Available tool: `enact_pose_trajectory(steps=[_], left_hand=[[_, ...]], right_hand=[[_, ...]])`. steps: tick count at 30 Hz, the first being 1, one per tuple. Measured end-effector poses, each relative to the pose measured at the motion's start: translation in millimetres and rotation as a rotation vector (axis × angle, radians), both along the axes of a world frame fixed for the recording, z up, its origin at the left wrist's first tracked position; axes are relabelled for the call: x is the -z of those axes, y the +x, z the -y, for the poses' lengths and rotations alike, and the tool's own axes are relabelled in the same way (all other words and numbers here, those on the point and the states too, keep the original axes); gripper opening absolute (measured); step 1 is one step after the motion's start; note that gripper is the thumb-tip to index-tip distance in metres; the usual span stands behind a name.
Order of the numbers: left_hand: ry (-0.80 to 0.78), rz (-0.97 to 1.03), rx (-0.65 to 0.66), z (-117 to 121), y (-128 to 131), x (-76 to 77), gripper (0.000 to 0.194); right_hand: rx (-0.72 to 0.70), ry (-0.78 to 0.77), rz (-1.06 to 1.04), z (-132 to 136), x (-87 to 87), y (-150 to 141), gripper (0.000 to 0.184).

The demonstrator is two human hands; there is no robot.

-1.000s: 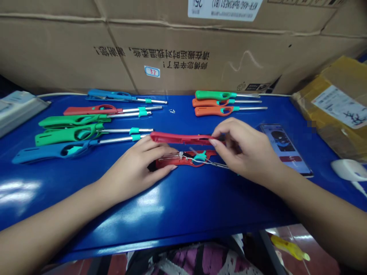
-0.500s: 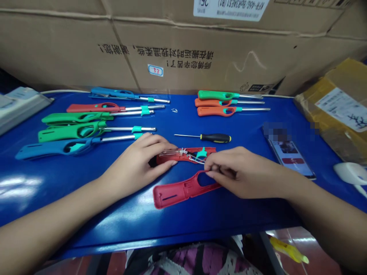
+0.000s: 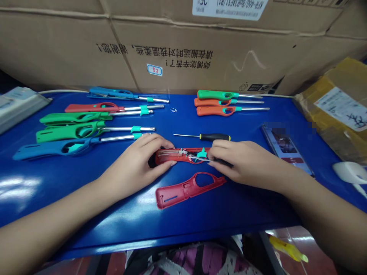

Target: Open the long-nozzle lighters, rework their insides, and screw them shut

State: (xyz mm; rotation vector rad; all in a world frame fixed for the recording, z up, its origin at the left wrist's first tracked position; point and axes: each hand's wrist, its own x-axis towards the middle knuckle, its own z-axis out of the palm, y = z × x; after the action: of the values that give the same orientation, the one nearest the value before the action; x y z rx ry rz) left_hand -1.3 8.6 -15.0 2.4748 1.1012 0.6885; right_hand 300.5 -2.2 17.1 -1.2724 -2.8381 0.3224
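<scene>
My left hand [image 3: 143,154] grips the rear end of an opened red lighter half-shell [image 3: 160,160], thumb at the near side and fingers at the far side. Inside the shell lie a clear fuel tank [image 3: 169,152], a teal trigger [image 3: 202,153] and a thin pale wire [image 3: 197,158]. The wire runs to the fingertips of my right hand [image 3: 229,156], closed at the shell's front end and covering it. Just nearer to me, the matching red cover half [image 3: 174,193] lies loose, inner side up. A black-and-yellow screwdriver [image 3: 215,136] rests beyond the shell.
Several stick lighters [image 3: 71,131] in blue, red and green lie at the left. A green and two orange lighters [image 3: 215,110] lie at the back right. A phone [image 3: 286,149], a white mouse-like object [image 3: 349,172] and a taped carton [image 3: 338,107] occupy the right side; a large cardboard box [image 3: 172,38] stands behind.
My right hand has moved off the red cover half and slightly up to the front end of the shell. The cover half has shifted slightly right. My left hand stays in place.
</scene>
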Motion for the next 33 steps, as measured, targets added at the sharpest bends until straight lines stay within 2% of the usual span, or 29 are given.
enact_pose_trajectory(steps=[2,7,13,18,22,27,33], left_hand=[[-0.011,0.000,-0.001,-0.2,-0.2,0.1,0.023],[-0.042,0.017,0.009,-0.2,0.1,-0.2,0.021],[-0.042,0.001,-0.004,0.4,-0.4,1.3,0.020],[-0.049,0.013,-0.004,0.3,0.3,2.2,0.021],[-0.060,0.019,0.021,-0.1,2.3,1.0,0.022],[-0.016,0.036,0.037,0.3,4.1,1.2,0.018],[-0.024,0.090,0.043,2.5,3.5,-0.5,0.016]], right_hand=[[-0.002,0.024,-0.034,-1.1,-0.3,-0.3,0.019],[0.010,-0.010,-0.247,-2.5,-4.1,0.1,0.015],[-0.122,-0.072,-0.102,-3.4,-3.5,3.9,0.019],[-0.013,-0.021,-0.233,-2.5,-2.1,-2.3,0.019],[0.004,0.040,-0.187,-3.8,5.6,-7.4,0.025],[0.014,-0.015,-0.190,-7.6,13.9,-9.4,0.017],[0.059,-0.040,-0.353,-7.0,2.8,-4.9,0.009]])
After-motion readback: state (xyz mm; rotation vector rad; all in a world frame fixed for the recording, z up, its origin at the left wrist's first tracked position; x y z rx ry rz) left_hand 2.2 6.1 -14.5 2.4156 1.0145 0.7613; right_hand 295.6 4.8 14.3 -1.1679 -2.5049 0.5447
